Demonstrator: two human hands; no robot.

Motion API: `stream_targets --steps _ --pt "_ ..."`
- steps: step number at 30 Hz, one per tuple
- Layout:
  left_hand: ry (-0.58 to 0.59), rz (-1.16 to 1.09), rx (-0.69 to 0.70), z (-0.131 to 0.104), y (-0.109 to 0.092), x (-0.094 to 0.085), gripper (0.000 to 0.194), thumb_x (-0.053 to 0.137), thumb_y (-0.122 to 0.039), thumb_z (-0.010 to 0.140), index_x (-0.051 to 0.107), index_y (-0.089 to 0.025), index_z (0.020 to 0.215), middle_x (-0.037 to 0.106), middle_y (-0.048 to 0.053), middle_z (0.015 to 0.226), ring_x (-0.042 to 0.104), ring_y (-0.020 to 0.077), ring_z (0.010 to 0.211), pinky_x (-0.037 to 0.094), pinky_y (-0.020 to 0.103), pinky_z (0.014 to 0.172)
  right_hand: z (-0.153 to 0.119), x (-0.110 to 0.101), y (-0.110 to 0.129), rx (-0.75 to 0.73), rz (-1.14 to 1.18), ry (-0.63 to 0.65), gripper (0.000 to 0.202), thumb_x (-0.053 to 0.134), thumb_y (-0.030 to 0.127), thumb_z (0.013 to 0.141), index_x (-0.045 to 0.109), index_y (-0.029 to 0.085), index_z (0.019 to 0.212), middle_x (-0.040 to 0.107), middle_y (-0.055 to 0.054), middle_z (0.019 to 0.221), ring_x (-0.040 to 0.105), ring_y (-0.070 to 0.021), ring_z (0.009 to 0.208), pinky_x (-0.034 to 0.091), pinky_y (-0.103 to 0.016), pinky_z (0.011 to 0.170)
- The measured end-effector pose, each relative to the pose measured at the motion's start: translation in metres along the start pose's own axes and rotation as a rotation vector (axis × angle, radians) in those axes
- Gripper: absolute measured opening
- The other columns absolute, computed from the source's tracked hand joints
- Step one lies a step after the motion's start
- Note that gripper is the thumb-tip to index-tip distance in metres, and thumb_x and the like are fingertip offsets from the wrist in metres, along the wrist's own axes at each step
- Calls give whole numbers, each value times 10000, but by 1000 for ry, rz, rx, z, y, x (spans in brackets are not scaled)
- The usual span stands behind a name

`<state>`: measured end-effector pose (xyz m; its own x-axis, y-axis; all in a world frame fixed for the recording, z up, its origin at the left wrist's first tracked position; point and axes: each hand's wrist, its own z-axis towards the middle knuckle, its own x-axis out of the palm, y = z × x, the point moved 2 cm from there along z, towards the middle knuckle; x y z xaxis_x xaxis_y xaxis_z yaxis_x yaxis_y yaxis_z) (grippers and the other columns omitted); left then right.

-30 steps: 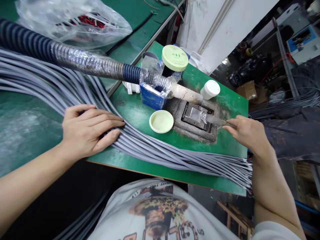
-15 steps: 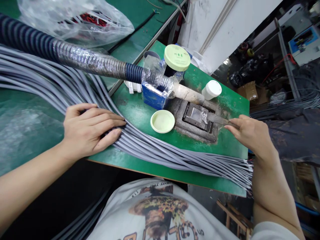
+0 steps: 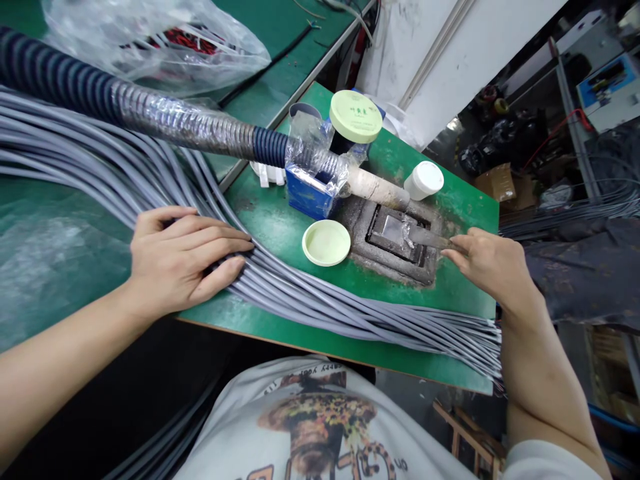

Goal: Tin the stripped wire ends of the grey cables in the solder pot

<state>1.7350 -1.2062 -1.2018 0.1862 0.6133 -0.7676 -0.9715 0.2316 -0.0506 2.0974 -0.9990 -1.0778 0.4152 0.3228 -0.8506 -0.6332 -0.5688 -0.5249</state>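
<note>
A thick bundle of grey cables [image 3: 300,287] runs across the green bench, its stripped ends at the right. My left hand [image 3: 187,260] is closed over the bundle, fingers across the top and thumb on the near side. Pinched in my right hand [image 3: 493,263] is a flat metal scraper [image 3: 427,238], its handle end partly hidden by the fingers. The scraper's tip lies at the shiny metal surface in a small solder pot [image 3: 395,230], touching crumpled grey residue there. Beside the pot sits a shallow pale-green lid or dish [image 3: 327,243].
A ribbed hose [image 3: 190,127] with a pale nozzle reaches over the pot's back edge. Behind stand a blue box [image 3: 311,197], a pale-green lidded tub [image 3: 356,117] and a white jar [image 3: 424,180]. A clear plastic bag [image 3: 155,47] lies at the far left.
My right hand has shifted slightly left, and the scraper has slid a little further over the pot. My left hand keeps its place on the cables.
</note>
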Motion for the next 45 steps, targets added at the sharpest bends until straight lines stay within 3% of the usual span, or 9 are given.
stream_targets --steps 16,24,45 --pt "2 17 16 0 -1 1 184 550 -304 835 647 -271 987 757 -1 958 696 215 830 390 443 897 4 -8 12 -7 -87 12 299 504 416 895 697 190 861 649 -58 856 599 -184 686 141 -289 512" --pt "10 2 -20 -1 0 1 200 556 -307 820 654 -305 994 755 -31 978 688 204 853 374 423 929 6 -7 11 1 -64 15 296 503 411 895 706 199 935 655 -64 858 605 -187 706 159 -287 514" --pt "-10 32 15 0 -1 0 178 540 -310 848 645 -271 986 756 -7 963 691 204 838 391 435 902 7 -7 11 5 -73 32 280 531 418 890 696 192 882 658 -54 856 609 -192 720 145 -278 512"
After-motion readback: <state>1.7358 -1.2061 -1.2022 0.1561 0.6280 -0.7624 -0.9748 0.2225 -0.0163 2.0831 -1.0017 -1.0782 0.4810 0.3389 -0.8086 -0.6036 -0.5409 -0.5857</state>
